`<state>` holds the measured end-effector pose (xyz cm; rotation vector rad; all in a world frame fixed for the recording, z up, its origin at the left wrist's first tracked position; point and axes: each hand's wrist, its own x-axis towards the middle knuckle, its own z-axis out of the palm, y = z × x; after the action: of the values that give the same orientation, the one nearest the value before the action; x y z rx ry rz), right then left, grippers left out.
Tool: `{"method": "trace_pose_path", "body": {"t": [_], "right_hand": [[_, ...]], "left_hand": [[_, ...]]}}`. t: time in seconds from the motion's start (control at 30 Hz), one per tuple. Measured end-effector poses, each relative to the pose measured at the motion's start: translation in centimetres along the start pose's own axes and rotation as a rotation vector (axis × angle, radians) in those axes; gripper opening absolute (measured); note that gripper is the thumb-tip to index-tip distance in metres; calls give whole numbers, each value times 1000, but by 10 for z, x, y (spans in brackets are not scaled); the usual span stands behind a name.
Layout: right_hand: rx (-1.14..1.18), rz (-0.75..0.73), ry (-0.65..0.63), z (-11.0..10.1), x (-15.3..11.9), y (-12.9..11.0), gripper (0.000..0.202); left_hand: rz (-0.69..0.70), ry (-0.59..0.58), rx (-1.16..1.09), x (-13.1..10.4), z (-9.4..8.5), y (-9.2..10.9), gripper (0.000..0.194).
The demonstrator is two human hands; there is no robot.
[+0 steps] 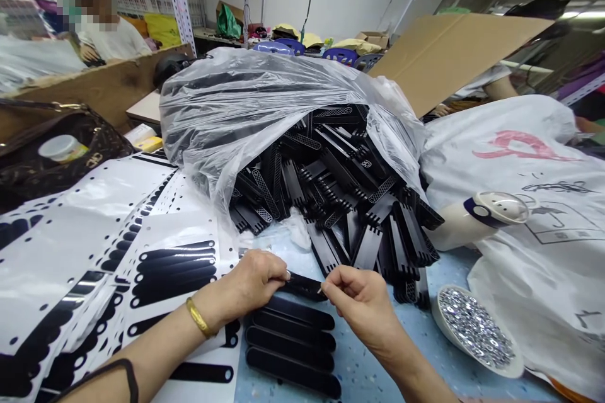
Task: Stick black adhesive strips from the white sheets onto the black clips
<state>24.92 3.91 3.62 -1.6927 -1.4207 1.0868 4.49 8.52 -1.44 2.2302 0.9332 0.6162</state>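
Note:
A dark, narrow oblong piece [305, 286] lies between my hands, just above the blue tabletop. My left hand [258, 280], with a gold bangle at the wrist, is closed at the piece's left end; a small shiny spot shows at the thumb. At the right end my right hand [359, 296] is pinched, with a tiny pale bit at its fingertips, too small to name. Directly below, several black rounded bars [290, 340] lie side by side in a row. Left of them are white sheets [174, 227] carrying black strip-shaped stickers with a hole at one end.
A clear plastic bag [227, 94] spills black slotted plastic parts [331, 182] in front of me. At right stand a bowl [517, 368] of small silver metal rings, a white lidded bottle [456, 223] and a white bag [520, 138]. A brown handbag [108, 138] sits left; a person [111, 38] is beyond.

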Motion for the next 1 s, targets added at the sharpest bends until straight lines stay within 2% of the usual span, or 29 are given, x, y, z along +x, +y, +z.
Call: {"method": "trace_pose_path", "body": {"t": [0.2, 0.43, 0.5, 0.63, 0.73, 1.0], "right_hand": [[62, 88, 9, -4, 5, 8, 26], [52, 2, -32, 0, 1, -20, 23], [61, 15, -16, -1, 4, -14, 23], [50, 97, 13, -4, 10, 12, 24], [8, 82, 31, -3, 12, 24, 25], [-41, 54, 49, 0, 14, 25, 24]], "left_hand": [[28, 18, -32, -2, -1, -1, 17], [28, 62, -74, -2, 2, -3, 18], [30, 77, -90, -3, 3, -4, 17], [64, 92, -132, -3, 4, -6, 18], [89, 103, -152, -2, 4, -7, 18], [67, 105, -154, -4, 4, -8, 17]]}}
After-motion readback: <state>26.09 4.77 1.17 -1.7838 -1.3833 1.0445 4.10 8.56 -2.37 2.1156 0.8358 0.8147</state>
